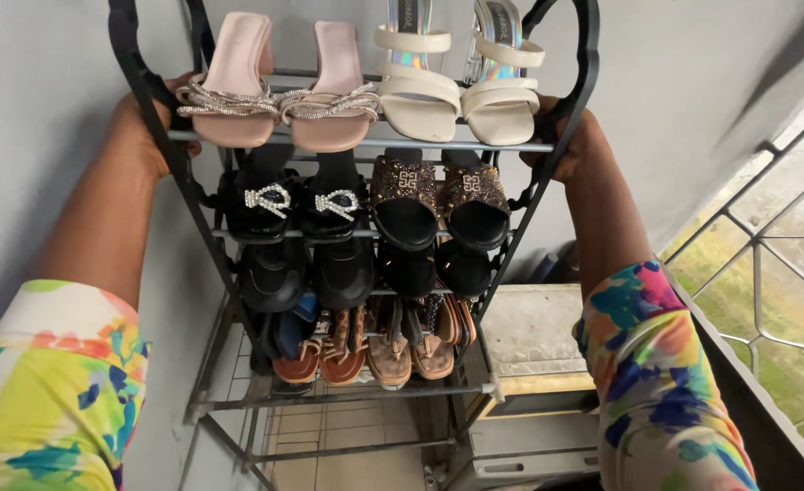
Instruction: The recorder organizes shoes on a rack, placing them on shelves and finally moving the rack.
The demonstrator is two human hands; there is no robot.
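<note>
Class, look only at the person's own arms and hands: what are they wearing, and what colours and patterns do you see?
Both forearms and hands are bare, with no gloves. The left sleeve and right sleeve are loose fabric printed with bright splashes: yellow, green, blue, pink, orange on white.

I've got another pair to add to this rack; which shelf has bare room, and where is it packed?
The shoe rack is full on its upper four tiers: pink mules and cream sandals fill the top, black pairs below, brown sandals crowd the fourth. The two lowest rails look bare. Left hand and right hand grip the side frames.
</note>
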